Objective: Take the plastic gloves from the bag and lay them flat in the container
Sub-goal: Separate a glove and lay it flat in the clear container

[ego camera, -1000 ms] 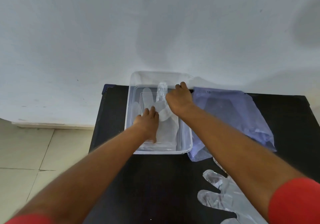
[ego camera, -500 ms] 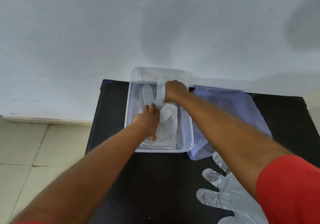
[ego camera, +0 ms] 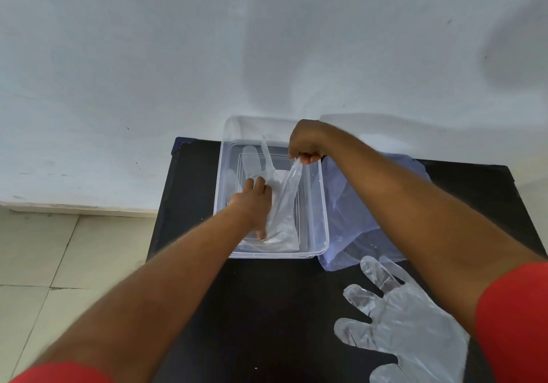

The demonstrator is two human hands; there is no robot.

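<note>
A clear plastic container (ego camera: 321, 205) stands at the far edge of the black table (ego camera: 267, 308). A thin plastic glove (ego camera: 284, 205) lies inside it. My left hand (ego camera: 252, 202) presses flat on the glove's middle. My right hand (ego camera: 305, 144) is above the container's far right corner, fingers pinched on one glove finger and pulling it up taut. A pale blue plastic bag (ego camera: 355, 205) lies flat to the right of the container. Another clear glove (ego camera: 406, 323) lies spread on the table at the near right, partly under my right forearm.
A white wall (ego camera: 207, 42) rises directly behind the table. Pale floor tiles (ego camera: 59, 264) show to the left, below the table's left edge. Bare black table surface lies in front of the container.
My right hand has closed on a glove finger and lifted it up and to the right, stretching the plastic. My left hand stays pressed on the glove.
</note>
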